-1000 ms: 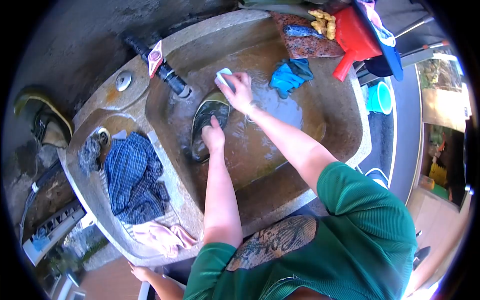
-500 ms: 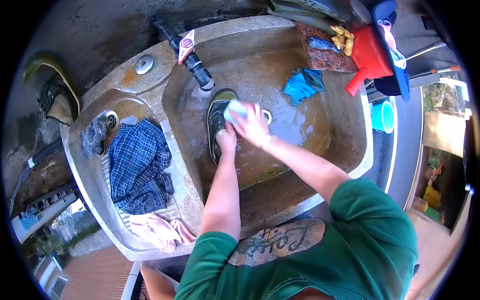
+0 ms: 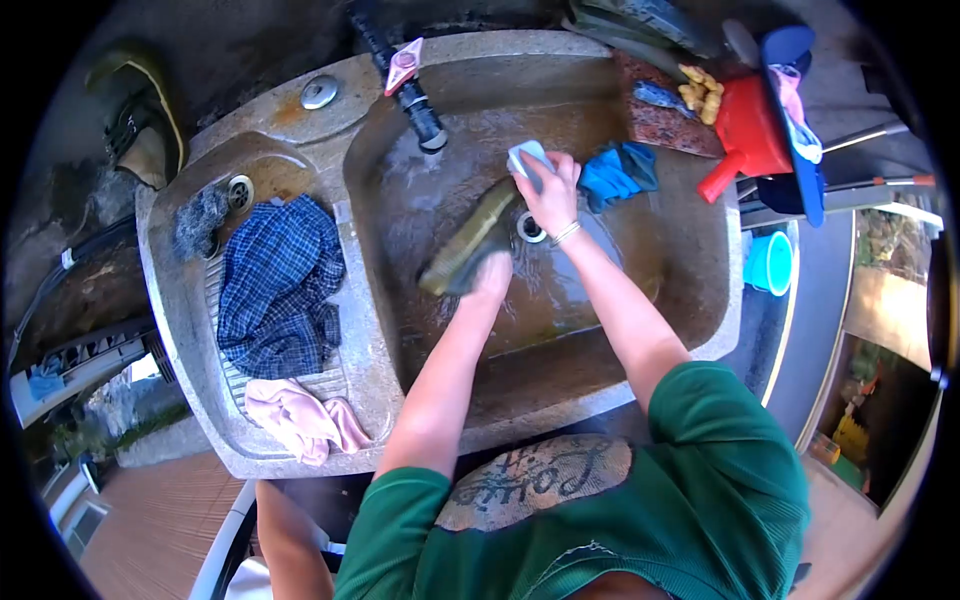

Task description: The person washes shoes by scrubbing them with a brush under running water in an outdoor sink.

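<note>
My left hand [image 3: 492, 275] is in the large basin of a stone sink [image 3: 733, 285], closed around the opening of a dark shoe [image 3: 468, 238]. The shoe is tipped on its side, its olive-tan sole edge facing up, and slightly blurred. In my right hand [image 3: 553, 197] is a pale bluish-white block [image 3: 528, 160], gripped between thumb and fingers; whether it is soap or a brush I cannot tell. The block is apart from the shoe, up and to its right. Close to my right hand lie blue gloves [image 3: 617, 175]. Shallow water covers the basin floor around the drain [image 3: 531, 228].
A black tap [image 3: 415, 112] reaches over the basin. The smaller left basin holds checked cloth [image 3: 278, 285], pink cloth [image 3: 300, 415] and a grey scouring mesh [image 3: 203, 220]. Another shoe [image 3: 145, 130] stands back left. Ginger [image 3: 702, 95] and a red dipper [image 3: 748, 130] are at right.
The shoe has turned from upright, toe toward the tap, to tilted on its side and slanting right. My right hand has lifted the block off the shoe, up and to the right.
</note>
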